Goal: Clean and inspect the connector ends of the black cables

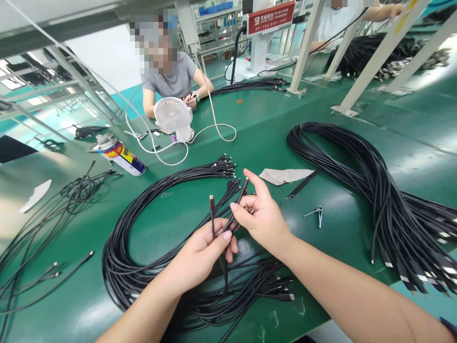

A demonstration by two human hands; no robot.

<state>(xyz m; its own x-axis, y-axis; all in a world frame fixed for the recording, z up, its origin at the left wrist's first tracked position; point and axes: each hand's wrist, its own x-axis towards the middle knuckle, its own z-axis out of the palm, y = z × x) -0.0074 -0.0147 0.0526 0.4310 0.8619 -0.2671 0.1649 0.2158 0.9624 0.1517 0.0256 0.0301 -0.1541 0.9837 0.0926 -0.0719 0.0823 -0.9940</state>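
Black cables (pixel 212 205) rise from the worker's fingers, on the near side of the white fan (pixel 173 116). From where I stand, the left hand (pixel 210 243) is curled closed, its thumb clamping the strands against bent fingers. On the right hand (pixel 262 209), thumb and forefinger stand parted around a cable end, the others curled; whether they grip it I can't tell. Nearer than the fan lies a looped bundle (pixel 114 243); left of it sits a spray can (pixel 123 155); behind it, a co-worker (pixel 173 78).
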